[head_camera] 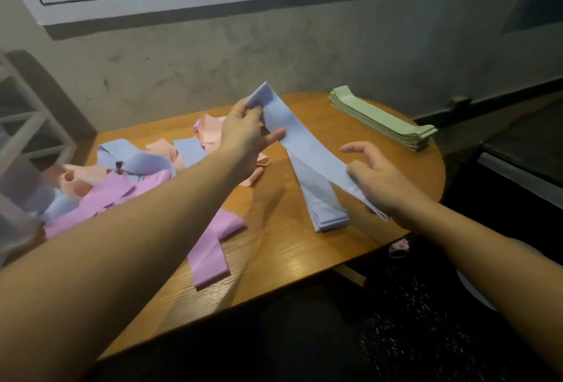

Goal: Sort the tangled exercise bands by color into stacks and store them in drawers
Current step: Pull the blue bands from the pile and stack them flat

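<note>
A pale blue band [307, 144] is stretched flat in the air between my hands. My left hand [243, 134] pinches its far end and my right hand [377, 180] pinches its near end. Under it on the wooden table [274, 247] lies a stack of blue bands [323, 204]. A neat stack of green bands [380, 116] sits at the table's far right. On the left is a tangled heap of blue bands [134, 156], peach bands [210, 134] and purple bands [213, 247].
A grey wall stands right behind the table. A white shelf frame [27, 119] is at the left edge. A dark bench or box [524, 150] sits to the right. My dark-clothed knees are below the table's near edge.
</note>
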